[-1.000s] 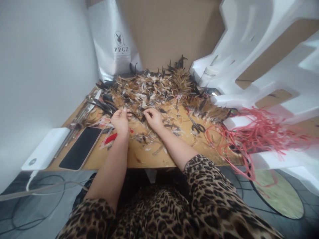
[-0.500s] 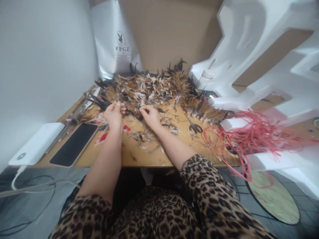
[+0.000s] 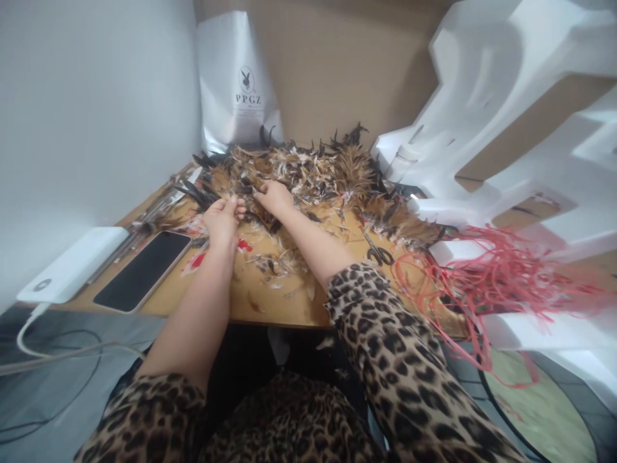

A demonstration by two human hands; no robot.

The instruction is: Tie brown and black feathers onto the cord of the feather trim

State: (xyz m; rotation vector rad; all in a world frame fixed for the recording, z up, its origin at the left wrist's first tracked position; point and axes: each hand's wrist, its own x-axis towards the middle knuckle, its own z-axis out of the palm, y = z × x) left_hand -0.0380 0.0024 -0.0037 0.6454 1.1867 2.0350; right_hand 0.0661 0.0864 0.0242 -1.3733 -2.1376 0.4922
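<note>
Dark feathers [image 3: 198,195], long axis & tips twd 10 o'clock, beside your L hand [image 3: 223,222], R hand [image 3: 276,198] nr, both grips unclear.

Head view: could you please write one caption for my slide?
Two bare hands among brown and black feathers on a table, scissors and tangled red strips to the right.

Dark phone [image 3: 143,271] beside corded white box [image 3: 74,265]

Two hands [image 3: 222,222], one phone [image 3: 143,271], one bag [image 3: 236,77]
</note>
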